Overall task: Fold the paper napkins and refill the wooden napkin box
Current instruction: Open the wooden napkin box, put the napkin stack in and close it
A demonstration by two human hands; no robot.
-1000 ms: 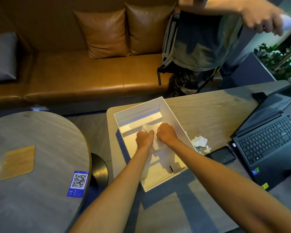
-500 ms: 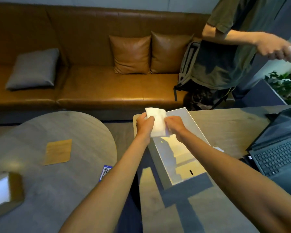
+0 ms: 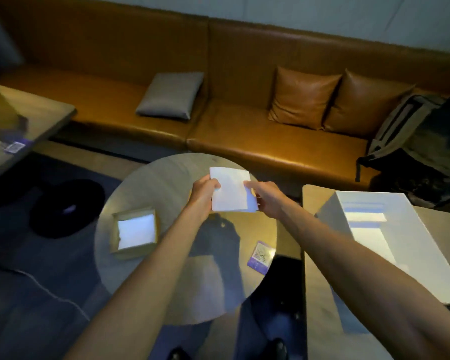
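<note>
Main risk: the napkin [image 3: 230, 189] is hanging in mid-air, held only at its two side edges, so it's prob. going to sag or twist if either grip is loosened before the fold is made. Thin paper is also tearing easily, esp. if the hands are pulling apart instead of bringing the edges together. A crooked fold is the next worry, b/c nothing is backing the sheet; edges not lining up would mean a bulky piece that's sitting badly in the wooden napkin box [image 3: 130, 252]. That box is lying on the round tabletop [image 3: 151, 183], lower left of the hands and well apart from them, w/ white paper already showing inside. How full it is can't be told. A reach that far over w/ a loose sheet is risking a drop onto the tabletop or floor.

Pose: both arms are stretching forward over the round tabletop, forearms converging. The left hand [image 3: 203, 193] is pinching the napkin's left edge, thumb lying on the near face. The right hand [image 3: 266, 197] is gripping the right edge low down, w/ a finger running up along that side. Neither hand is free; both are clamped on the same sheet. The napkin is facing the person, roughly upright, slightly tilted. A big white box [image 3: 330, 219] is sitting on the tabletop at right, not being touched.
</note>
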